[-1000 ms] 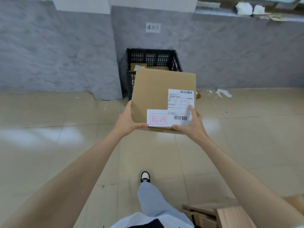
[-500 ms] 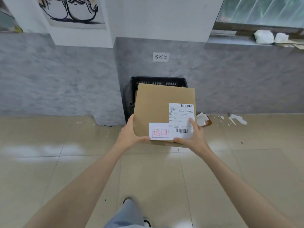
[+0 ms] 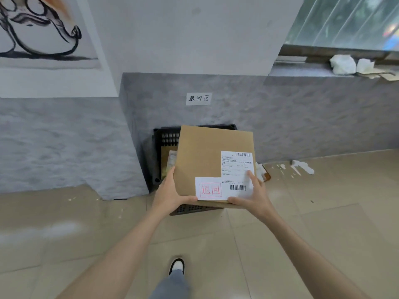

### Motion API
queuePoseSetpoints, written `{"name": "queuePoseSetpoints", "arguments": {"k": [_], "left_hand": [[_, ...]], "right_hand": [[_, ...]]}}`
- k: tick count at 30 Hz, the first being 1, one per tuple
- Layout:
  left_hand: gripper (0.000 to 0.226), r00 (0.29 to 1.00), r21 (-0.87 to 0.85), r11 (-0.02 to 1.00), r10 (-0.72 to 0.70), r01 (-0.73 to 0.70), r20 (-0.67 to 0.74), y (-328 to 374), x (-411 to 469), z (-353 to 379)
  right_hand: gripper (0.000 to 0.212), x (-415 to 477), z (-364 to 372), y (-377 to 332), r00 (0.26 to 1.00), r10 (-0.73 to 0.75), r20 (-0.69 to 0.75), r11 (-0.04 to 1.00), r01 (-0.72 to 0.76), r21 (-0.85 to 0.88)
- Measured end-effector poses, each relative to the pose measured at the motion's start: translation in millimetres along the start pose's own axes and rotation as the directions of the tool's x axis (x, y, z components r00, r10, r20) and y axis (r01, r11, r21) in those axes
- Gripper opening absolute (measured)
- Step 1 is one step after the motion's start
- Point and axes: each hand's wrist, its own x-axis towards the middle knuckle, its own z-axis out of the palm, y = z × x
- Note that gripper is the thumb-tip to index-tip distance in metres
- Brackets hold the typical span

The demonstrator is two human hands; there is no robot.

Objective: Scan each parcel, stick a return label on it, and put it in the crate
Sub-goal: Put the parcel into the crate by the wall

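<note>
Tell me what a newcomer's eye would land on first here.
The cardboard parcel at centre, held by both hands, left hand and right hand. Its white return label with red stamp sits at the near edge. Behind and below it, a black crate stands against the grey wall.

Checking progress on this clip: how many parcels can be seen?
2. One cardboard parcel is held over the black crate by the left hand and right hand. A second parcel lies inside the crate, mostly covered; more may be hidden underneath.
</note>
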Motion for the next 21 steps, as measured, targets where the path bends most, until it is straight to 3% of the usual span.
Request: {"name": "queuePoseSetpoints", "arguments": {"k": [11, 21], "left_hand": [[0.131, 0.99, 0.026, 0.993, -0.117, 0.115, 0.078, -3.2, 120.6, 26.6], [0.127, 0.974, 0.003, 0.979, -0.204, 0.205, 0.094, -4.6, 231.4, 105.4]], "right_hand": [[0.11, 115.4, 2.9, 23.2, 0.993, 0.107, 0.047, 0.994, -0.108, 0.021], [0.111, 251.1, -12.3, 90.1, 0.989, 0.12, 0.086, 0.987, -0.109, -0.119]]}}
